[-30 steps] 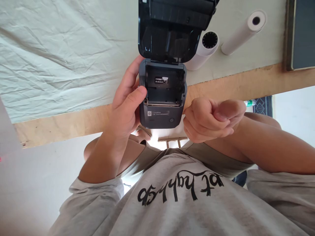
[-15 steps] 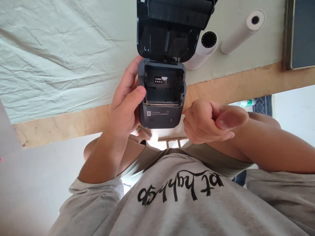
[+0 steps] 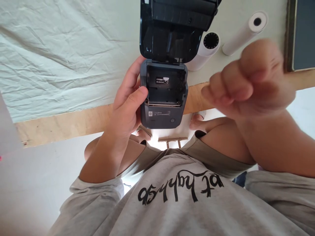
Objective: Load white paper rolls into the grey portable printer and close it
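Observation:
My left hand (image 3: 128, 101) grips the left side of a small black label printer (image 3: 161, 116), its thumb on the edge of the body. The printer's lid (image 3: 172, 42) is swung up, and the roll bay (image 3: 164, 93) inside shows a small label and no paper roll. A power button sits near the bottom right of the body. To the right of the printer, my right hand (image 3: 248, 82) is raised in the air, its fingers curled in and slightly blurred. Nothing shows in it, though its palm is hidden.
Behind the lid stands a white cylinder (image 3: 200, 60) with a black ribbed opening. Further right is a white paper roll (image 3: 242, 34) with a dark core. A dark framed panel (image 3: 305, 36) lies at the far right. A wrinkled pale cloth (image 3: 61, 59) covers the wood-edged table (image 3: 64, 121).
My right hand has lifted away from the printer's lower right side, up and to the right. The left hand and the printer have hardly moved.

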`<state>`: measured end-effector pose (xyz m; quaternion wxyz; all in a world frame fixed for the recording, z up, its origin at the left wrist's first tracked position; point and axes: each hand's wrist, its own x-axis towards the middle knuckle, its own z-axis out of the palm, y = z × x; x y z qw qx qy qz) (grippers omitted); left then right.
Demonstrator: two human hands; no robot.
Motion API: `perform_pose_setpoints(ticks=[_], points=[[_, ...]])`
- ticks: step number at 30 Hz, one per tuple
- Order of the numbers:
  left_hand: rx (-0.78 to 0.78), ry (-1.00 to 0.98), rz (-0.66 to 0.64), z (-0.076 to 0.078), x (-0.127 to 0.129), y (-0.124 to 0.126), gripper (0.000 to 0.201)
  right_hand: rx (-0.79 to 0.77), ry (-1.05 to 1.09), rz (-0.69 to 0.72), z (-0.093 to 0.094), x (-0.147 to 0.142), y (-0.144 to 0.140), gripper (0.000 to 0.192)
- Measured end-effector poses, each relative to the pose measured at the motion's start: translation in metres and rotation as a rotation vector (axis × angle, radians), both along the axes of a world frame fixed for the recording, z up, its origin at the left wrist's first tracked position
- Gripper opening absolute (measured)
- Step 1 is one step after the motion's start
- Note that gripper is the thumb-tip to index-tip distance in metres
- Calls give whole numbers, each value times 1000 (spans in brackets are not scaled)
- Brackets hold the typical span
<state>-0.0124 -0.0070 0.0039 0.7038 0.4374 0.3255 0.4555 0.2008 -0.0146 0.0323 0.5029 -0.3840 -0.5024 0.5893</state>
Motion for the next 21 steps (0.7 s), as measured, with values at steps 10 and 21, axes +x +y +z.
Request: perform_pose_setpoints(ticks=[10, 21], points=[[-52, 72, -12, 3, -1, 0, 43, 453, -853, -401, -4, 15, 2, 35], [-32, 102, -4, 5, -1, -1, 40, 313, -1023, -272, -26, 6, 21, 44]])
